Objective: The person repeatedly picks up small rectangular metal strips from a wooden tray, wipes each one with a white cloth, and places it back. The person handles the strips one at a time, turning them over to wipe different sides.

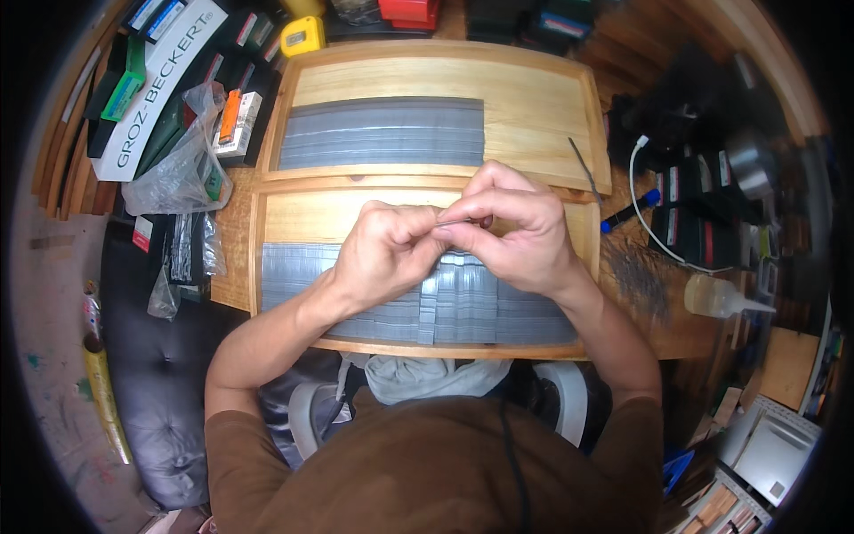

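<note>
My left hand [393,243] and my right hand [514,230] meet over the nearer wooden tray, both pinching a thin dark metal strip [454,222], likely a knitting-machine needle, between fingertips. Below them, rows of thin grey metal pieces [393,320] lie packed side by side along the near part of this tray [257,267]. In the farther wooden tray [600,120], a block of similar grey pieces [383,133] fills the left and middle. One loose dark strip [585,167] lies across that tray's right edge.
At the right are a blue-capped marker [630,211], a white cable [632,173], a heap of loose thin metal pieces [634,274] and a squeeze bottle [717,296]. To the left lie a plastic bag [180,180], an orange lighter [231,115] and boxes. A yellow tape measure [302,36] stands behind.
</note>
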The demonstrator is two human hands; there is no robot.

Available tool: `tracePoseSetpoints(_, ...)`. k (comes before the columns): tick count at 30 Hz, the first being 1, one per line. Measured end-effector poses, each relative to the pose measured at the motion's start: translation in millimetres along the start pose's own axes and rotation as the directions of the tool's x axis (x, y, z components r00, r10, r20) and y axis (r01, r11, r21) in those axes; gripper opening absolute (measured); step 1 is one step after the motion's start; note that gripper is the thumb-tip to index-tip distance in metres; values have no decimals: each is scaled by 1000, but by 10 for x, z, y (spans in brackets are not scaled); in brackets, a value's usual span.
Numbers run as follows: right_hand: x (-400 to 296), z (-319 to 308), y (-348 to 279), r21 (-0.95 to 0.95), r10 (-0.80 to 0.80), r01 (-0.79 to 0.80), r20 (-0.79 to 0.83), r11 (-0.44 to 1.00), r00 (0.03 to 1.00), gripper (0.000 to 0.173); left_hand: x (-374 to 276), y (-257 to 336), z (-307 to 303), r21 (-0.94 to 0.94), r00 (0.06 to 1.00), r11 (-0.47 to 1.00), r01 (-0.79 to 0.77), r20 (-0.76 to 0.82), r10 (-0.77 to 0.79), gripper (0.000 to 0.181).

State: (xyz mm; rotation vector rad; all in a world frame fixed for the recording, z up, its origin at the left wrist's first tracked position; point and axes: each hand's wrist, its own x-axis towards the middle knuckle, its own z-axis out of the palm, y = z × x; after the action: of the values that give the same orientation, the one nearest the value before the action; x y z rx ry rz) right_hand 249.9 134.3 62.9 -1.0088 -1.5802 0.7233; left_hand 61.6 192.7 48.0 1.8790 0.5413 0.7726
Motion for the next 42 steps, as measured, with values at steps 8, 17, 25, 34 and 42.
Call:
tracePoseSetpoints(8,-89,-192,-751,-455,-154,143,13,879,988,43,42,429,-251,-442,934,826,348,84,-348,17)
tracePoseSetpoints(17,-1432,-70,-921,-150,48,-17,204,989,978,31,-536,831,374,-563,789,560,608,344,-510,18)
tracePoseSetpoints(25,-2310,192,-731,-51,32,-31,22,998,999,27,-1156,713,970,-642,829,530,554,363,-426,24)
tracePoseSetpoints(34,-2605,295,-441,-187,-126,124,0,975,992,17,-1644,493,1363,-597,909,690,408,198,-367,16)
tracePoseSetpoints(42,-2673,326,-363,-201,-153,151,5,968,988,17,-1697,377,1396,-491,944,807,329,192,-268,8)
